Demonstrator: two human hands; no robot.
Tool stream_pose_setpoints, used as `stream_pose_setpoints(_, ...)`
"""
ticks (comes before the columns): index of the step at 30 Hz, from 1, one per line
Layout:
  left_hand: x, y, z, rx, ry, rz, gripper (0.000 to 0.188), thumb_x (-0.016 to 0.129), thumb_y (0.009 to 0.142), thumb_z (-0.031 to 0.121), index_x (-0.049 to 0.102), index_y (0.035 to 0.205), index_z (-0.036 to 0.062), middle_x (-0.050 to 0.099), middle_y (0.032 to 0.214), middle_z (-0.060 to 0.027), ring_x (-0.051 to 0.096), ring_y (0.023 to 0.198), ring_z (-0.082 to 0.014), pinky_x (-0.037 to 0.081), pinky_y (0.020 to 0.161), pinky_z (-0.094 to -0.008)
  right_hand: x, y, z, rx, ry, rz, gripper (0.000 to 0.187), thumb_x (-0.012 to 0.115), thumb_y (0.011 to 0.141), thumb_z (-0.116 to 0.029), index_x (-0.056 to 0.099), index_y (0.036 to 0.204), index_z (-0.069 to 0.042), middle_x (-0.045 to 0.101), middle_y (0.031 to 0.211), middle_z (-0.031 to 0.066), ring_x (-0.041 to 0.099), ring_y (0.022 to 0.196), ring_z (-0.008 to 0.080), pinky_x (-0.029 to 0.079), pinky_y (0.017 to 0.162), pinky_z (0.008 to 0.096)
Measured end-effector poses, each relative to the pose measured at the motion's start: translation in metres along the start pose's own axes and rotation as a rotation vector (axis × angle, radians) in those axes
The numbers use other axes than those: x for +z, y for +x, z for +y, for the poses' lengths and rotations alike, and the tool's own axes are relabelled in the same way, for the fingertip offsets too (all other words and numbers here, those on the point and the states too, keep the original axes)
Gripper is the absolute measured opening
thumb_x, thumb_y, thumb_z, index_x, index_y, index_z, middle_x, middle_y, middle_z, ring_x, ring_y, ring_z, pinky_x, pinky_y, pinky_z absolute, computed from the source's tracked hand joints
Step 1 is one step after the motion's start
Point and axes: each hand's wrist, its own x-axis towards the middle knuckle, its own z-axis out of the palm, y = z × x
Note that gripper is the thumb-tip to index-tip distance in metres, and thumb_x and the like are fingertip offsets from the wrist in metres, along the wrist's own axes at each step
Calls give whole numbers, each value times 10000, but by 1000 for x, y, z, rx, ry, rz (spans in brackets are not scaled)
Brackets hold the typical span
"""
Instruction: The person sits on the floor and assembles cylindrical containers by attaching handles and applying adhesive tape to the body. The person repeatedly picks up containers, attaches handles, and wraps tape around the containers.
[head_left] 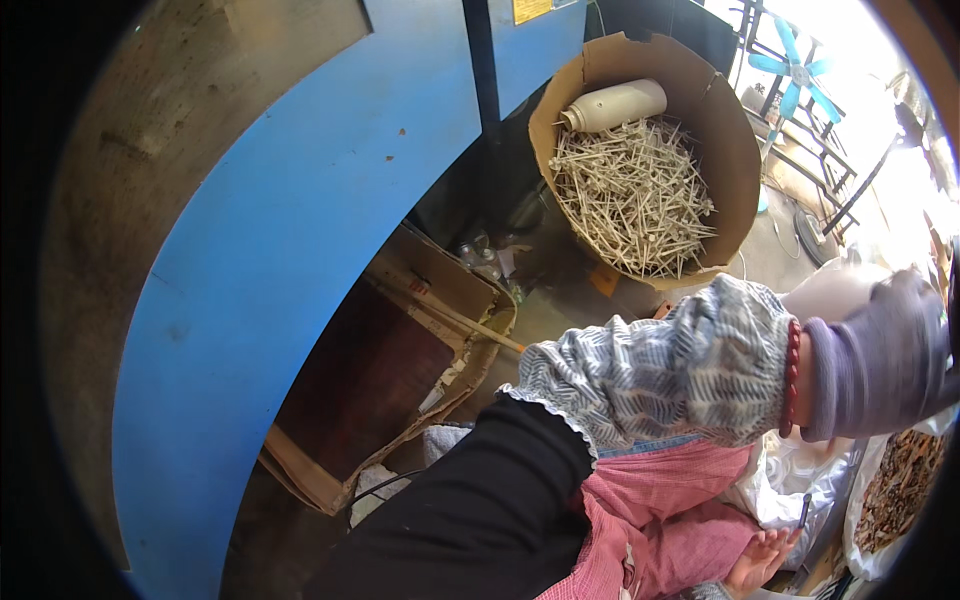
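My left arm, in a black sleeve and a grey-and-white patterned sleeve cover, stretches across to the right. At its end my left hand (880,360) wears a purple-grey knit glove; its fingers are blurred and partly lost at the dark picture rim. Whatever it may hold cannot be made out. Low down, beside the pink apron (640,500), my bare right hand (762,565) has its fingers curled. A short, slim dark rod (804,512) stands up from its fingertips. Close by are a white plastic bag (790,475) and brown slender pieces (900,485) in another white bag.
A large cardboard drum (735,190) holds many pale thin headed sticks and a cream bottle-shaped container (620,105). Left of it curves a blue machine panel (250,240). An open cardboard box (490,330) lies below. A fan with blue blades (797,75) stands far right.
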Motion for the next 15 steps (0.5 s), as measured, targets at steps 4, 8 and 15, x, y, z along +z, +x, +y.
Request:
stream_pose_setpoints(4, 13, 0, -12, 74, -172, 233, 408, 654, 738, 407, 592, 902, 38, 535, 640, -68, 583, 591, -268, 480, 679, -500, 40, -7, 5, -128, -196, 676, 207, 641, 911, -173, 633, 1067, -38, 615, 918, 87, 553, 698, 190, 461, 594, 278)
stream_pose_setpoints(8, 12, 0, -11, 96, -239, 343, 354, 659, 714, 363, 598, 826, 32, 534, 619, -66, 601, 604, -271, 493, 665, -500, 63, -2, 17, -73, -234, 609, 294, 621, 917, -226, 538, 1139, -51, 574, 1004, 104, 535, 792, 210, 445, 665, 300)
stream_pose_setpoints(15, -14, -10, 1, -99, -532, -109, 167, 651, 720, 255, 609, 714, 94, 601, 666, -82, 645, 657, -254, 521, 588, -400, 55, -4, 26, 22, -255, 475, 467, 585, 929, -318, 372, 1265, -74, 503, 1154, 134, 504, 957, 244, 417, 790, 339)
